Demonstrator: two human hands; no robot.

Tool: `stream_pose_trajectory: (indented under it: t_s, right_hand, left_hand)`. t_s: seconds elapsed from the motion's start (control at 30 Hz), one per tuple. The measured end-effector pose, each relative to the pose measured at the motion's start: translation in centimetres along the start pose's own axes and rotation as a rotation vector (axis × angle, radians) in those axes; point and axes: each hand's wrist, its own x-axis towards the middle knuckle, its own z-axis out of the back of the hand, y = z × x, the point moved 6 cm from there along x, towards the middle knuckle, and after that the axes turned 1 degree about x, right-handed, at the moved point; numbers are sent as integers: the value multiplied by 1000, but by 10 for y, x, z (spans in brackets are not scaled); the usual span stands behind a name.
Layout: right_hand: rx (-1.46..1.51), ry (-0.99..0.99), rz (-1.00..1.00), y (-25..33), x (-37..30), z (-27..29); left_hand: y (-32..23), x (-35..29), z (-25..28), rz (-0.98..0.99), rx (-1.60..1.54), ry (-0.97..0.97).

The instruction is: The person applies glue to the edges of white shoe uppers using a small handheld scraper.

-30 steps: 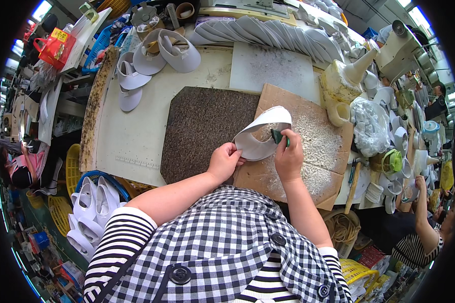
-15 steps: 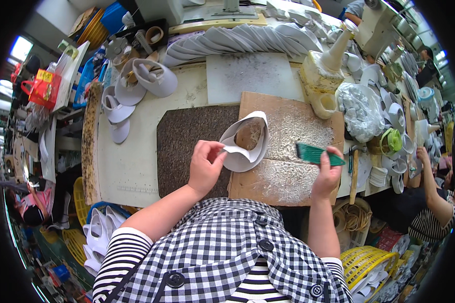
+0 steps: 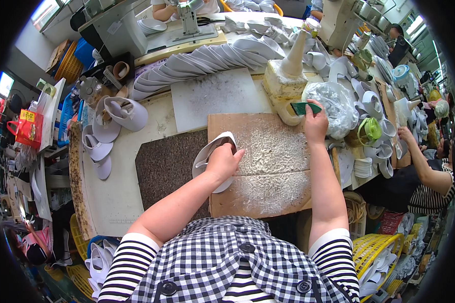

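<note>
White shoe upper [image 3: 201, 162] laid over left edge of cardboard sheet [image 3: 225, 204], overlapping dark mat [image 3: 164, 171]. Upper's opening entered by left hand [image 3: 220, 162]; fingertips hidden, so grip cannot be told. Green scraper [image 3: 302, 108] gripped in right hand [image 3: 316, 123], held at mouth of yellowed pot [image 3: 282, 89] by far right corner of sheet. Clear plastic bag [image 3: 333, 103] set just right of pot. White pieces [image 3: 187, 69] fanned in row toward far edge of worktop [image 3: 114, 192]; more uppers [image 3: 129, 115] grouped near its left edge.

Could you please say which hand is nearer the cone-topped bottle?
Right: the right hand, holding a green tool, is just beside the bottle; the left hand is farther off, to its lower left in view.
</note>
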Motion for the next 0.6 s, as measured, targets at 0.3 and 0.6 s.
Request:
stream_pose_trajectory:
  t_s: [0.3, 0.6]
  right_hand:
    - [186, -168, -212, -12, -10, 15]
    - [681, 254, -431, 78, -100, -7]
  left_hand:
    - [27, -14, 24, -32, -60, -110]
    - [18, -95, 39, -81, -648, -80]
